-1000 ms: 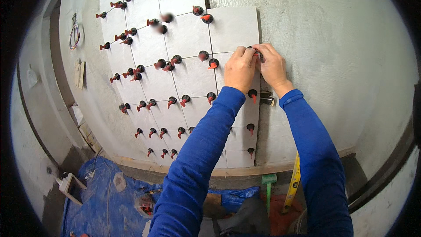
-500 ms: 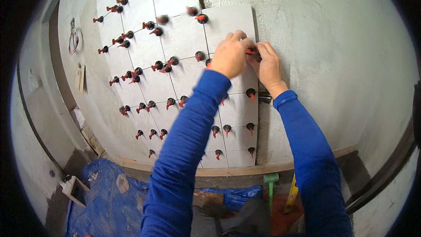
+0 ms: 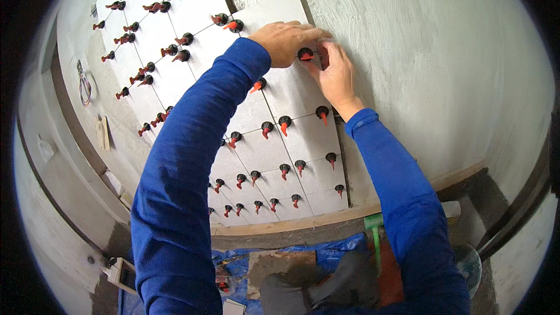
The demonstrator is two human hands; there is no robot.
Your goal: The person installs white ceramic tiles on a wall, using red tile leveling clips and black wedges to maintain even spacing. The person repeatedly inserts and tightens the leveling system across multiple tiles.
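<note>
Pale grey square tiles [image 3: 280, 94] cover the wall in a grid, with black and red tile leveling clips standing out along their joints. My left hand [image 3: 284, 42] lies across the upper right tile, fingers stretched toward its right edge. Beneath those fingers is a leveling clip [image 3: 305, 54] with a red handle, set at the joint near that edge. My right hand [image 3: 337, 79] bends round the tile edge, thumb on the face side beside the clip and fingers at the edge. Another clip [image 3: 235, 25] with a bright red handle sits left of my left hand.
Rough grey plastered wall [image 3: 431, 70] extends to the right of the tiles. A wooden batten [image 3: 280, 225] runs below them. On the floor are a blue tarp [image 3: 344, 245], a flat board [image 3: 274, 268] and a green-handled tool [image 3: 375, 227]. A coil of wires [image 3: 86, 87] hangs at left.
The view has shifted, and the tiles appear turned and farther left. My left hand has flattened out over the tile, and the clip between my hands now shows below its fingers.
</note>
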